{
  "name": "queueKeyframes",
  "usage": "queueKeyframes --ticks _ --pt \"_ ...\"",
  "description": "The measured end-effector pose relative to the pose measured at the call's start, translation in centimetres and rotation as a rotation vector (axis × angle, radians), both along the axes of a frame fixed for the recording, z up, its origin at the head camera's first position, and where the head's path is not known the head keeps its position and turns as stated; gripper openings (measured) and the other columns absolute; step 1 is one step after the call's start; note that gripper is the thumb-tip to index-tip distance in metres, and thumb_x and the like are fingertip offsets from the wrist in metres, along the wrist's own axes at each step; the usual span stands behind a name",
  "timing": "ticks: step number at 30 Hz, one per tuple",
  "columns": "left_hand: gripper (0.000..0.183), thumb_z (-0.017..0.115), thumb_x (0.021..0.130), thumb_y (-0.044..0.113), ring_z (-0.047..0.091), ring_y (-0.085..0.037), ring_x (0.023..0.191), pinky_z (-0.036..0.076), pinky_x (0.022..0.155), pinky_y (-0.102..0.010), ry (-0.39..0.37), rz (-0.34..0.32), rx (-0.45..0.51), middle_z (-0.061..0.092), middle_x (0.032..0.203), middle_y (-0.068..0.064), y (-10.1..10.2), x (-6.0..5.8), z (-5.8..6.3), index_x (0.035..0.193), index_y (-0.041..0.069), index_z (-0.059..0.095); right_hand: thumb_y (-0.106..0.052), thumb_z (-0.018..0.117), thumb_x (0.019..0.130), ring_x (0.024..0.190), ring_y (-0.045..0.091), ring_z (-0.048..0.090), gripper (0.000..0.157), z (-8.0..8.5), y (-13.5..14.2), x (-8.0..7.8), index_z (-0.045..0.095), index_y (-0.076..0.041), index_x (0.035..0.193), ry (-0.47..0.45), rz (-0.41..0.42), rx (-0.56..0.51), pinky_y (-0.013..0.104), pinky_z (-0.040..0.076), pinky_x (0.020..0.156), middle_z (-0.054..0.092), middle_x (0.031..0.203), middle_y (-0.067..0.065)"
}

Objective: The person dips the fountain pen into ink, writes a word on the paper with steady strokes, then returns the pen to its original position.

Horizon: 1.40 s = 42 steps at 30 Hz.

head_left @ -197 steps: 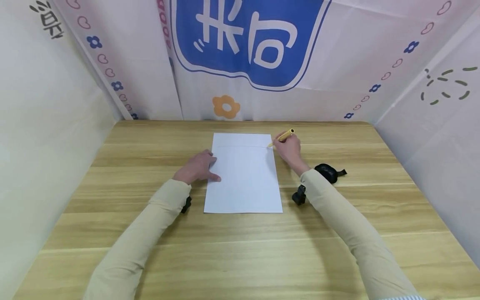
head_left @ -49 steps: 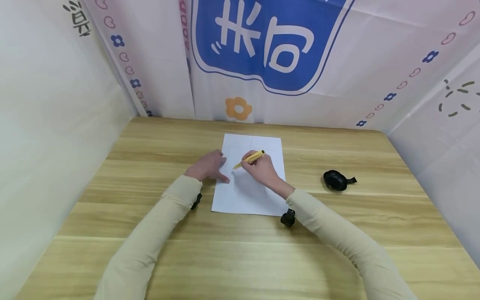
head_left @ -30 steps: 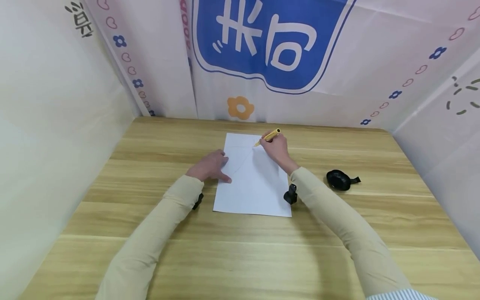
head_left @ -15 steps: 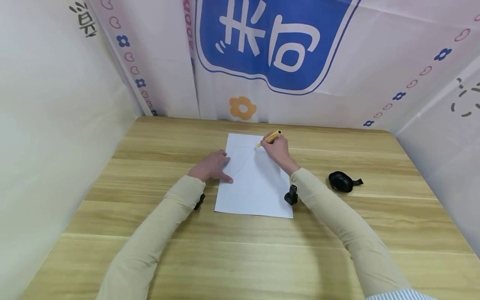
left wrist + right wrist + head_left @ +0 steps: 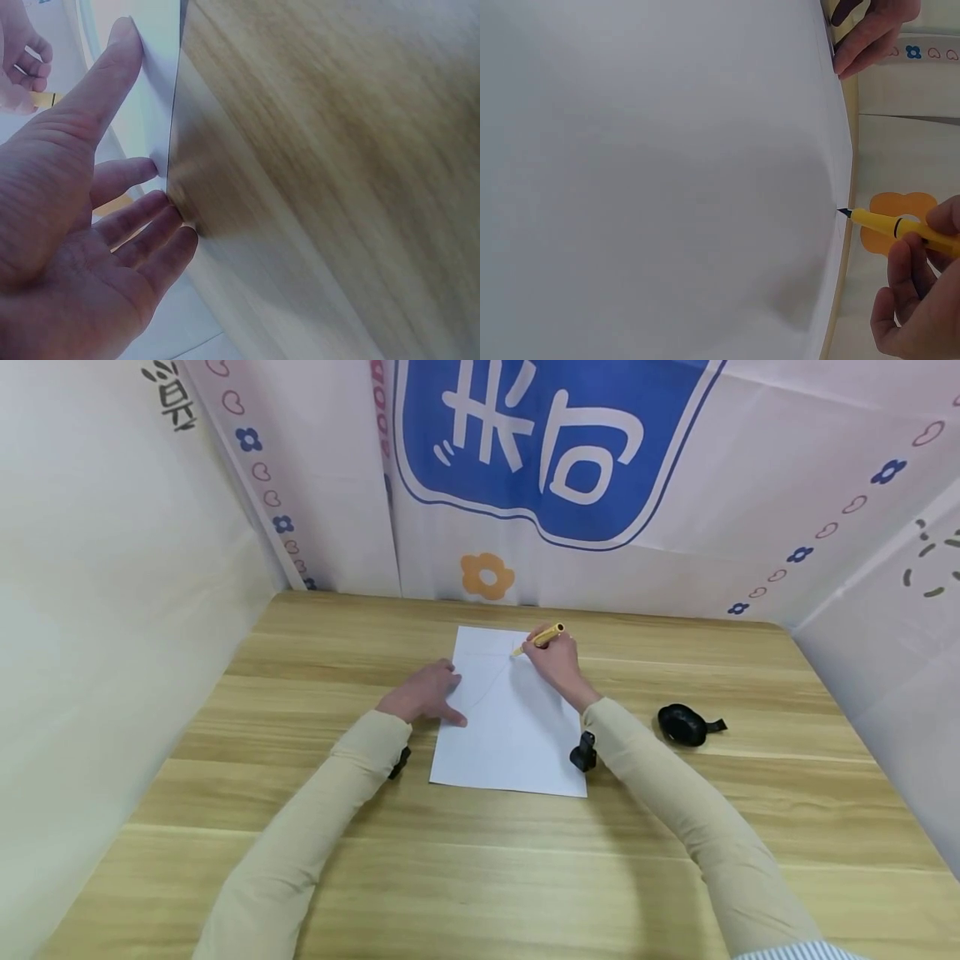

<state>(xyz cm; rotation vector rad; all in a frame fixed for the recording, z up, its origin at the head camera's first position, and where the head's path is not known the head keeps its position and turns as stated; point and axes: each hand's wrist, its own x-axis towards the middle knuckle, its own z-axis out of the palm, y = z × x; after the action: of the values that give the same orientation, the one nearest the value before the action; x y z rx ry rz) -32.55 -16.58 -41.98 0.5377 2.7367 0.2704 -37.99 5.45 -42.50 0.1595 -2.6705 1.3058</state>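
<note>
A white sheet of paper lies on the wooden table, carrying thin faint lines: one across near its top and a slanting curve below. My right hand pinches a yellow fountain pen, its dark nib right at the paper near where the lines meet. In the right wrist view the fountain pen shows its pointed nib at the sheet. Along the sheet's left edge rests my left hand, thumb and fingers spread. The left wrist view shows its thumb on the paper and the other fingertips around the edge.
Right of the right forearm lies a small black pan-shaped object with a short handle. Black wrist cameras sit under both sleeves. White printed fabric walls enclose the table at the back and sides.
Earlier the right hand was at the right end of the top line. It moved down-left, then back up; a short upright stroke and the slanting curve appeared. Lately both hands stay nearly still.
</note>
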Motion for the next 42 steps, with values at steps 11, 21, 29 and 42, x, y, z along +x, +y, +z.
queueKeyframes --ticks 11,21,29,42 --pt "0.085 0.076 0.077 0.038 0.03 -0.036 0.14 0.028 0.116 -0.044 -0.021 0.027 0.029 0.027 0.153 -0.022 0.2 0.0 0.0 0.143 -0.001 0.038 -0.011 0.06 0.082 0.063 0.012 0.045 0.013 -0.2 0.6 0.7 0.067 -0.002 0.087 -0.006 -0.011 -0.033 0.02 0.035 0.057 0.055 0.068 0.0" --pt "0.086 0.076 0.077 0.039 0.03 -0.037 0.14 0.028 0.117 -0.045 -0.019 0.018 0.004 0.027 0.153 -0.022 0.1 -0.1 0.1 0.143 0.0 0.037 -0.013 0.058 0.085 0.066 0.013 0.046 0.017 0.2 1.3 1.8 0.066 -0.001 0.093 -0.066 0.011 -0.03 0.021 0.035 0.058 0.063 0.08 0.009" --pt "0.086 0.075 0.078 0.039 0.029 -0.039 0.139 0.027 0.116 -0.047 -0.018 0.002 0.007 0.026 0.153 -0.024 0.2 0.0 0.1 0.143 -0.002 0.036 -0.013 0.059 0.084 0.069 0.013 0.051 0.017 0.2 2.1 2.6 0.067 -0.001 0.093 -0.069 0.011 -0.022 0.019 0.038 0.06 0.068 0.088 0.015" --pt "0.086 0.076 0.077 0.039 0.029 -0.039 0.139 0.027 0.116 -0.047 -0.01 0.002 0.016 0.026 0.152 -0.024 0.1 -0.2 0.0 0.142 -0.002 0.038 -0.012 0.06 0.081 0.068 0.012 0.05 0.016 -0.1 3.4 4.1 0.068 -0.001 0.089 -0.054 0.012 -0.03 0.02 0.038 0.06 0.067 0.084 0.014"
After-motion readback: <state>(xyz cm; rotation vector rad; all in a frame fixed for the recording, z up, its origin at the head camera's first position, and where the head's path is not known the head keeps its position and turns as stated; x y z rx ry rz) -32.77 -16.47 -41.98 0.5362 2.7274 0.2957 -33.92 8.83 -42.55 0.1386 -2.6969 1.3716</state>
